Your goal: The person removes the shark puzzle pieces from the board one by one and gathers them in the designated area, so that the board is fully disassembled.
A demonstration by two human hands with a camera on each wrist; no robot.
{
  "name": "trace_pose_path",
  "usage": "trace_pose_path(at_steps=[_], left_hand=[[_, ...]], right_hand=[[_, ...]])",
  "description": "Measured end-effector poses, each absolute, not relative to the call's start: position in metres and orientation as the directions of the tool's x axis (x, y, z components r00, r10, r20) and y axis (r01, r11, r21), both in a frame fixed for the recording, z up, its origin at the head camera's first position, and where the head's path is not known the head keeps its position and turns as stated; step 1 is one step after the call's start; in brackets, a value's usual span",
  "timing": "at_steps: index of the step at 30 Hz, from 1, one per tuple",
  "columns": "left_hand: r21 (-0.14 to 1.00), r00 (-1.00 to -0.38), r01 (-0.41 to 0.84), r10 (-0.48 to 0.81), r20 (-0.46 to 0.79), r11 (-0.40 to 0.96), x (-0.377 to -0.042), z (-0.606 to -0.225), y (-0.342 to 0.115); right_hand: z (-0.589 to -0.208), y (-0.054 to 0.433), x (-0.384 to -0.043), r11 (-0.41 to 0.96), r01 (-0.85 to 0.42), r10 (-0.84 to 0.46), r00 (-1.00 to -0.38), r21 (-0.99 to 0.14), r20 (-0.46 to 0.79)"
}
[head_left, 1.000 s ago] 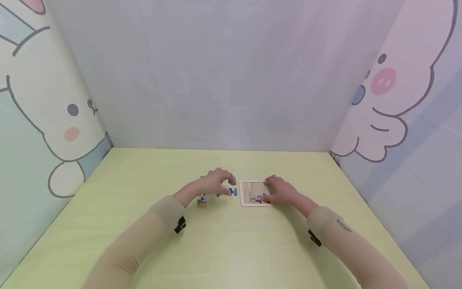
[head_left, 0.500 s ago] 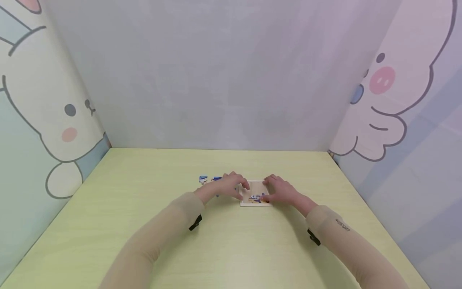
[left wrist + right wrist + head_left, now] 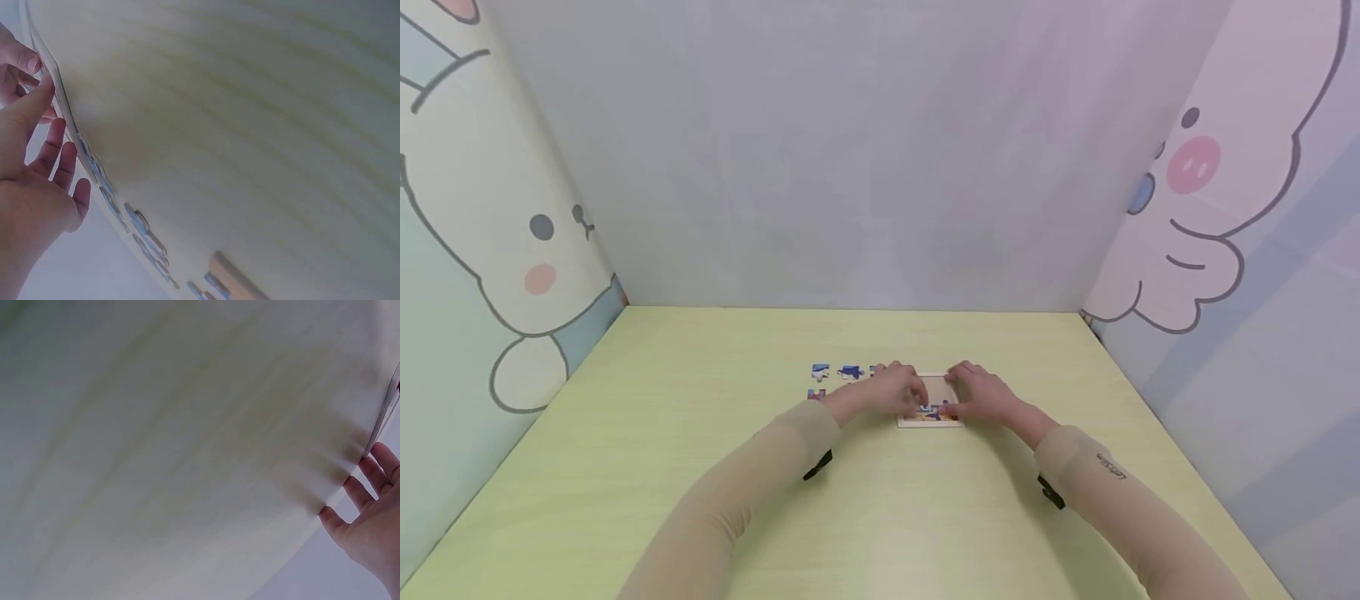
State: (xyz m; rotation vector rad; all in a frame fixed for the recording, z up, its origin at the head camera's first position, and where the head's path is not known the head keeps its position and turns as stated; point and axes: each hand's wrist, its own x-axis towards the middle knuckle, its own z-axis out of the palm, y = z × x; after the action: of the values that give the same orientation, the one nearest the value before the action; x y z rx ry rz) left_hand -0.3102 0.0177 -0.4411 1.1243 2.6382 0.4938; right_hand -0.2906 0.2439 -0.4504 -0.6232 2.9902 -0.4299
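A small square puzzle tray with a pale rim lies on the table, with a few jigsaw pieces along its near side. My left hand reaches over the left part of the tray, thumb and forefinger low beside those pieces. Whether a piece is between them is hidden. At the right side, my right hand holds the tray, its thumb on the near pieces and its fingers at the far right corner. In the right wrist view, the fingertips of my right hand touch the table.
Several loose jigsaw pieces lie left of the tray, partly behind my left forearm. Another stretch of them shows in the left wrist view, with one piece near its lower middle. Walls with cartoon animals border the pale yellow table.
My left hand has moved right, from the loose pieces onto the tray, and its thumb and forefinger have come closer together. My right hand stays at the tray's right side.
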Motion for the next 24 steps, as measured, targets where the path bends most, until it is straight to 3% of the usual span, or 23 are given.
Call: trace_pose_path(at_steps=[17,24], left_hand=[[0.397,-0.696,0.625,0.71,-0.106,0.672,-0.306,-0.436,0.02],[0.469,-0.701,0.588,0.704,-0.11,0.659,-0.306,-0.438,0.018]], right_hand=[[-0.448,0.26,-0.294,0.82,-0.478,-0.507,-0.862,-0.316,-0.012],[-0.45,0.26,-0.295,0.817,-0.476,-0.508,-0.862,-0.325,-0.014]])
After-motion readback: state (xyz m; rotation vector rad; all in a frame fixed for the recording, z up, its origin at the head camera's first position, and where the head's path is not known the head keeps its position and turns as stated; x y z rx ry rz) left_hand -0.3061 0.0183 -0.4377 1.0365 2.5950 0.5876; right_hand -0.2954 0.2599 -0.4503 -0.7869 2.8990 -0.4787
